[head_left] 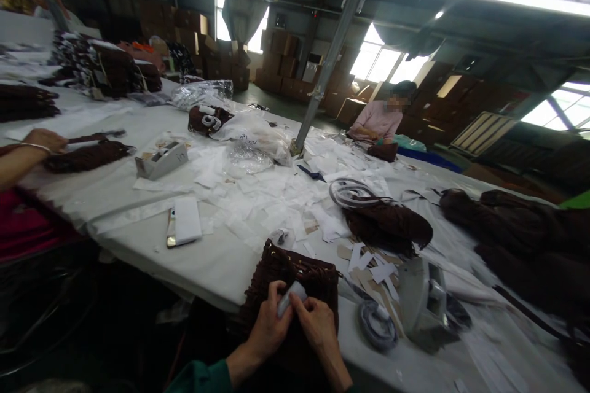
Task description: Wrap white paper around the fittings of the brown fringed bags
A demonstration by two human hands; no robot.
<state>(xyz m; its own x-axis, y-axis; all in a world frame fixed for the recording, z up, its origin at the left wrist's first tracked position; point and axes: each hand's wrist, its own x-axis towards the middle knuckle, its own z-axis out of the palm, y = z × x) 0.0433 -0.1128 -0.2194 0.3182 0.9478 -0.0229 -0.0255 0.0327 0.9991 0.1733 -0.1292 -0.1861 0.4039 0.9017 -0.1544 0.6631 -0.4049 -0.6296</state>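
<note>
A dark brown fringed bag with gold-coloured eyelets along its top rests at the table's near edge in front of me. Over its front, my left hand grips a small roll of white wrapping between thumb and fingers. My right hand pinches the same wrapping from the other side, thumb against it. Whatever lies inside the wrapping is hidden. Right of the bag are a coiled ring wrapped in clear plastic and a grey tape dispenser.
White paper scraps cover the table's middle. A phone lies under folded white paper; another tape dispenser stands beyond. A post rises from the table. A co-worker's hand is at left, another person opposite. Brown bags lie right.
</note>
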